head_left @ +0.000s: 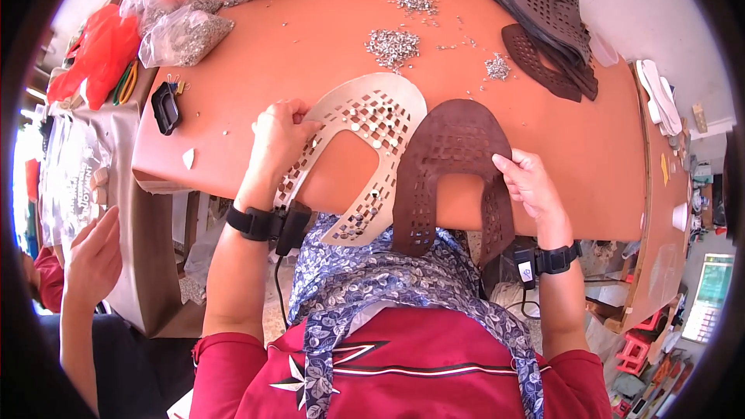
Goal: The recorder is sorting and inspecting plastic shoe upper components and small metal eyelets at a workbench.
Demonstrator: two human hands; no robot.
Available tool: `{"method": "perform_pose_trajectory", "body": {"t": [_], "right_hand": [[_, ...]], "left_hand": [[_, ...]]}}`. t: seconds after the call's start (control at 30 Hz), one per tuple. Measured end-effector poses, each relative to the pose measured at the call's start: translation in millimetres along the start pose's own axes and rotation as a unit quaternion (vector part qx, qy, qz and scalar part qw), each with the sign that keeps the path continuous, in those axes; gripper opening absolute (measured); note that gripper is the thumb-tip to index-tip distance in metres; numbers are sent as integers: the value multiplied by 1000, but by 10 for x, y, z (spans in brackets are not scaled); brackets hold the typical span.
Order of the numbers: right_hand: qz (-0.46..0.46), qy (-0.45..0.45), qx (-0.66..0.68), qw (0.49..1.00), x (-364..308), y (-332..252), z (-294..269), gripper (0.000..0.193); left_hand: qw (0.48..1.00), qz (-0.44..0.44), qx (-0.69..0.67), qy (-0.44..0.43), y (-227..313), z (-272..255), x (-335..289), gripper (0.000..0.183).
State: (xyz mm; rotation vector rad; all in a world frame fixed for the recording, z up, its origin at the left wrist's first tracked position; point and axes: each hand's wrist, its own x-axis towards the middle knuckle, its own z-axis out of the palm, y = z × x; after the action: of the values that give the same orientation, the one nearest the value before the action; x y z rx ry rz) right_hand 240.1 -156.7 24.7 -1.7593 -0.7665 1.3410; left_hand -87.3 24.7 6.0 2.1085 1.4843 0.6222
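My left hand pinches the left edge of a cream, U-shaped shoe upper, perforated with rows of square holes. Small pale and silvery studs dot its holes, mostly across the toe part. Beside it, a dark brown shoe upper of similar shape has its right edge between the thumb and fingers of my right hand. Both pieces lie partly on the orange-brown tabletop, with their lower ends over its front edge. Their inner edges meet or slightly overlap.
Loose piles of metal studs lie beyond the uppers. Dark uppers are stacked at back right. Bags of metal pieces and a black tray stand at left. Another person's hand is at lower left.
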Motion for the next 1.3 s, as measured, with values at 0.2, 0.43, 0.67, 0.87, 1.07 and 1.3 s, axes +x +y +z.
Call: {"method": "perform_pose_trajectory", "body": {"t": [0.2,0.43,0.67,0.87,1.07,1.3], "right_hand": [[-3,7,2,1000,5,-49,86,23],[-1,14,7,1000,38,-4,118,22],[19,14,10,1000,25,-49,155,24],[7,10,14,1000,58,31,148,29],[11,6,26,1000,64,44,136,34],[-3,12,23,1000,70,29,198,34]], "left_hand": [[988,-139,-40,62,-381,-230,142,28],[970,6,141,196,-238,-193,-129,37],[990,133,38,-19,304,194,-510,43],[981,175,72,-37,313,350,-517,59],[985,156,28,-69,274,342,-514,60],[982,155,24,-102,191,296,-553,53]]}}
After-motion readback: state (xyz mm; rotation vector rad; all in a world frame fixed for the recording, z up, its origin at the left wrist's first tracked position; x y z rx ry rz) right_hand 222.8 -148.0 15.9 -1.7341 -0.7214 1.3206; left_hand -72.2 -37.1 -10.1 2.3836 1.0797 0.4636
